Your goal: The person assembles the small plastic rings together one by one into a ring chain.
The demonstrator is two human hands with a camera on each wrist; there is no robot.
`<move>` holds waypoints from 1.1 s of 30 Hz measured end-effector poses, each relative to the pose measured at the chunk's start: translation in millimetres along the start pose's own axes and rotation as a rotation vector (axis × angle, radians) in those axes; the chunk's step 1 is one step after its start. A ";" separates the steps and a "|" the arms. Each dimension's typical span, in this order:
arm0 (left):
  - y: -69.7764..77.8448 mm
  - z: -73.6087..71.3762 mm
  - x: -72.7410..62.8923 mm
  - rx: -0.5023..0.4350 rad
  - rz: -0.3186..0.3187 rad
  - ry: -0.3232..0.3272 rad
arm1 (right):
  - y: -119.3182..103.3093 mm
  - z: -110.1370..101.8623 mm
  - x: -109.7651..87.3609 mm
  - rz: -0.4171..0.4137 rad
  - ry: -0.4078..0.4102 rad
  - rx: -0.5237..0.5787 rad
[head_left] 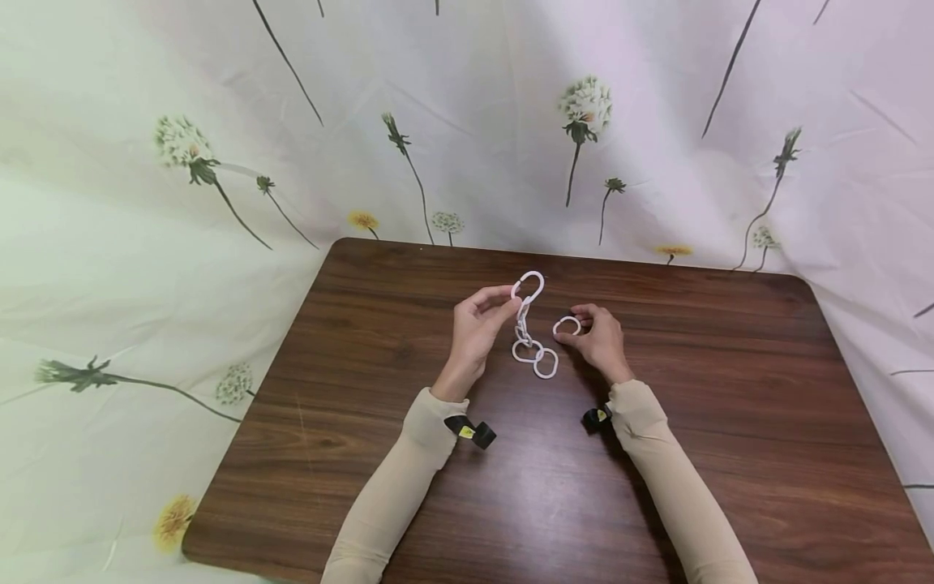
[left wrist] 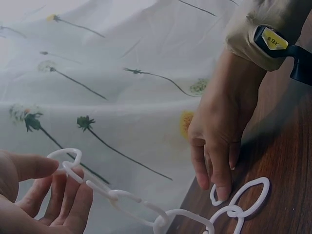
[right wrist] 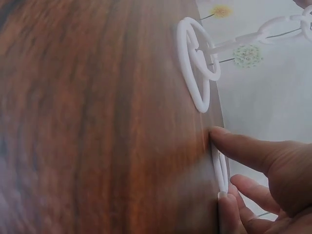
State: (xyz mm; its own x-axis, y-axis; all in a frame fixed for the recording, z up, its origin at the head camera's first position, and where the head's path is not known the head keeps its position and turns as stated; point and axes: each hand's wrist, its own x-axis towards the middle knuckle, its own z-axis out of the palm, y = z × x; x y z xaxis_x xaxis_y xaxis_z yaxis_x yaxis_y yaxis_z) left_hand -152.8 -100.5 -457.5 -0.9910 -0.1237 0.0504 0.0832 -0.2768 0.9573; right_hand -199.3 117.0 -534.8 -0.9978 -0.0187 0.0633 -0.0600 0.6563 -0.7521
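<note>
A chain of white plastic C-shaped links [head_left: 521, 324] hangs from my left hand [head_left: 473, 324], whose thumb and fingers pinch it near the top link [head_left: 541, 281]. Its lowest links lie on the brown table, close to my right hand [head_left: 602, 341]. That hand has its thumb and fingertips around a separate white link [head_left: 566, 318] at the tabletop. In the right wrist view, the thumb is at one end of this link [right wrist: 222, 175] and the fingers are at the other. From the left wrist, the chain [left wrist: 127, 195] stretches between the two hands.
The dark wood-grain table [head_left: 730, 389] has rounded corners. Behind it and at its sides hangs a pale cloth [head_left: 481, 122] printed with dandelions. A black wrist camera [head_left: 472, 431] is strapped over each beige sleeve [head_left: 409, 470].
</note>
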 end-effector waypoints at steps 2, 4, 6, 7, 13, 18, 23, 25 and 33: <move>-0.1 -0.2 -0.1 0.001 -0.001 0.000 | -0.3 -1.3 -0.5 0.009 -0.001 -0.002; 0.2 -0.4 -0.4 0.003 -0.001 -0.001 | -0.4 -2.1 -0.8 0.017 -0.005 0.008; 0.6 -0.3 -0.8 0.004 -0.001 -0.002 | -0.2 -2.5 -1.2 0.017 -0.009 0.015; 0.8 -0.1 -1.0 0.002 -0.002 -0.003 | -0.1 -2.6 -1.3 0.017 -0.011 0.021; 0.6 0.3 -1.1 -0.003 -0.004 -0.009 | 0.9 -3.1 -2.4 0.018 -0.009 0.015; 0.1 0.3 -1.4 0.006 -0.002 -0.012 | 0.8 -3.5 -4.0 -0.012 -0.005 -0.009; 0.9 0.9 -3.1 0.017 -0.001 -0.012 | 1.0 -4.2 -4.9 -0.015 -0.002 -0.011; 0.8 0.8 -3.3 0.022 0.004 -0.012 | 1.0 -4.3 -5.3 -0.019 -0.002 -0.012; 0.6 0.7 -2.7 0.019 0.003 -0.010 | 1.1 -7.0 -8.2 -0.041 -0.007 0.000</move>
State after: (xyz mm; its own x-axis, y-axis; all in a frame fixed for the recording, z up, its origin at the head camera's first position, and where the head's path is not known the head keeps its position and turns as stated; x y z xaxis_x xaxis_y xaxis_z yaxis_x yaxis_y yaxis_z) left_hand -150.1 -99.7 -456.8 -0.9918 -0.1153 0.0559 0.0843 -0.2584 0.9623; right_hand -191.0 123.1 -531.5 -0.9947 -0.0509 0.0897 -0.1010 0.6549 -0.7490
